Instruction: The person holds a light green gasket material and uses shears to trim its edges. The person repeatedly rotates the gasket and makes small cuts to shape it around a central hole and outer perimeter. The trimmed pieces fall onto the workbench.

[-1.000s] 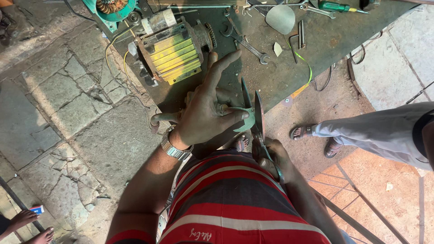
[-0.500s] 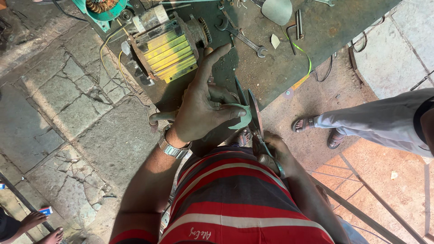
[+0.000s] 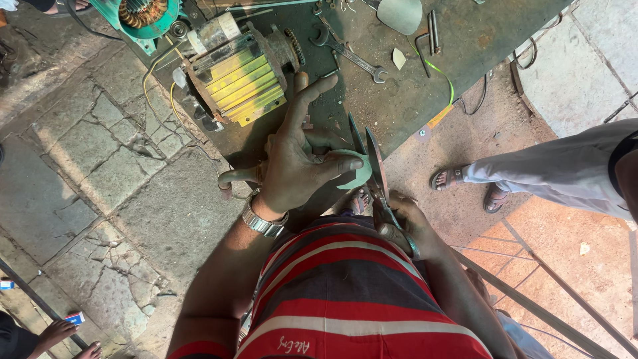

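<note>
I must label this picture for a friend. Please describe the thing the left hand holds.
On the dark metal workbench, below the yellow motor, the left hand pinches a pale green sheet piece. Unlike the steel spanner nearby, it is thin, curved, and between scissor blades.

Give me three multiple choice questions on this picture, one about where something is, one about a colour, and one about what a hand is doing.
1. Where does the motor with the ribbed casing lie?
A. on the workbench, beyond the left hand
B. on the stone floor
C. in the person's lap

2. What colour is the motor's ribbed casing?
A. blue
B. yellow
C. white

3. What is the right hand doing?
A. resting flat and empty
B. gripping the scissors by the handles
C. holding the spanner

Answers: 1 A, it sits on the dark benchtop above the left hand. 2 B, the ribs are yellow. 3 B, its fingers close on the handles, blades at the pale green sheet.
</note>
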{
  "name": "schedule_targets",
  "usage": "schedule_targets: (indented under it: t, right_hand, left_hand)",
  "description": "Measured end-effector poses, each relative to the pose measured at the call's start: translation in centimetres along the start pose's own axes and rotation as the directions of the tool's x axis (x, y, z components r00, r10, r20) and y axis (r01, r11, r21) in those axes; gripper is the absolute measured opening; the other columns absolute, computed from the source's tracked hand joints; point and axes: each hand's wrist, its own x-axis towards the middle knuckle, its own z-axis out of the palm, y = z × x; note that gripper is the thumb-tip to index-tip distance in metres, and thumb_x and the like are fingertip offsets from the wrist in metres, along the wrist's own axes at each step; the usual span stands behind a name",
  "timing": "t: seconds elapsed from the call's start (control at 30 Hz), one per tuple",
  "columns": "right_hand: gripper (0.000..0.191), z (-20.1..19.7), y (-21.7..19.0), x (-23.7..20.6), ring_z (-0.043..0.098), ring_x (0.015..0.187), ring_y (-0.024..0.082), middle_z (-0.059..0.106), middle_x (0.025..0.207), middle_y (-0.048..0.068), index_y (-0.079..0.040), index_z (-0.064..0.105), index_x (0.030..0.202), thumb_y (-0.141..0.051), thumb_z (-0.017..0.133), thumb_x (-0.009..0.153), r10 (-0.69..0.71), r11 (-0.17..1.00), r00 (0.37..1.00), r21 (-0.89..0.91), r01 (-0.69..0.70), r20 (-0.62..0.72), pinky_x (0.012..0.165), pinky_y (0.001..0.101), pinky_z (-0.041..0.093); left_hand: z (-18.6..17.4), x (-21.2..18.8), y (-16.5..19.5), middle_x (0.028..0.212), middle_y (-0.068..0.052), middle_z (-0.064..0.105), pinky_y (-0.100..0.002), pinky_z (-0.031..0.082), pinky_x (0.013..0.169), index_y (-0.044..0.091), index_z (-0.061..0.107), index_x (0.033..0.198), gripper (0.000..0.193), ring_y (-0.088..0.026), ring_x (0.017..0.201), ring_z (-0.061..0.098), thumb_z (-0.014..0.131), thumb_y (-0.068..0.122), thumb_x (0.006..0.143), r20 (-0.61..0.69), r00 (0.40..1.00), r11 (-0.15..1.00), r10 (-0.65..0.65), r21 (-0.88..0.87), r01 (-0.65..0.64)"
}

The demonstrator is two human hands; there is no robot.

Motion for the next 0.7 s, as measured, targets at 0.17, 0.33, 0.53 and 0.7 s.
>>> schedule_targets:
  t: [0.17, 0.33, 0.53, 0.7]
  right_hand:
    - [0.042, -0.4, -1.1, 0.5, 0.053, 0.072, 0.012, 0.056, 0.077, 0.0, -0.006, 0.061, 0.09, -0.045, 0.074, 0.097, 0.132, 0.991, 0.989, 0.006, -0.133, 0.062, 0.065, 0.0297, 0.042]
    - [0.057, 0.3, -1.4, 0.1, 0.056, 0.082, 0.015, 0.057, 0.088, 0.004, 0.0, 0.061, 0.119, -0.048, 0.075, 0.092, 0.146, 0.989, 0.989, -0.022, -0.146, 0.002, 0.071, 0.0335, 0.046]
    - [0.063, 0.7, -0.4, 0.4, 0.058, 0.09, 0.017, 0.058, 0.103, 0.008, -0.004, 0.044, 0.148, -0.04, 0.068, 0.103, -0.098, 0.994, 0.995, -0.043, 0.097, -0.007, 0.077, 0.0355, 0.049]
    - [0.059, 0.3, -0.4, 0.9, 0.057, 0.085, 0.017, 0.057, 0.099, 0.008, -0.004, 0.047, 0.148, -0.036, 0.067, 0.103, -0.097, 0.992, 0.995, -0.082, 0.098, 0.014, 0.073, 0.035, 0.049]
  left_hand:
    - [-0.2, 0.2, 0.4, 0.176, -0.03, -0.005, -0.031, 0.065, 0.092, 0.014, 0.029, 0.163, 0.097, -0.016, 0.112, 0.075, 0.09, 0.007, 0.088, 0.042, 0.999, 0.998, -0.025, -0.064, 0.028]
    - [-0.5, 0.5, 1.1, 0.173, -0.034, -0.011, -0.031, 0.064, 0.091, 0.016, 0.027, 0.162, 0.097, -0.018, 0.109, 0.078, 0.088, 0.001, 0.087, 0.118, 0.992, 0.999, -0.039, -0.03, 0.042]
    - [-1.0, 1.2, 1.8, 0.169, -0.037, -0.007, -0.03, 0.063, 0.095, 0.018, 0.025, 0.161, 0.102, -0.016, 0.103, 0.08, 0.089, 0.003, 0.084, 0.141, 0.989, 0.998, -0.051, 0.044, 0.046]
    - [-1.0, 1.8, 1.5, 0.124, -0.02, 0.041, -0.039, 0.048, 0.114, 0.016, 0.023, 0.16, 0.1, -0.018, 0.103, 0.08, 0.089, 0.006, 0.085, 0.161, 0.987, 0.996, 0.01, 0.087, -0.024]
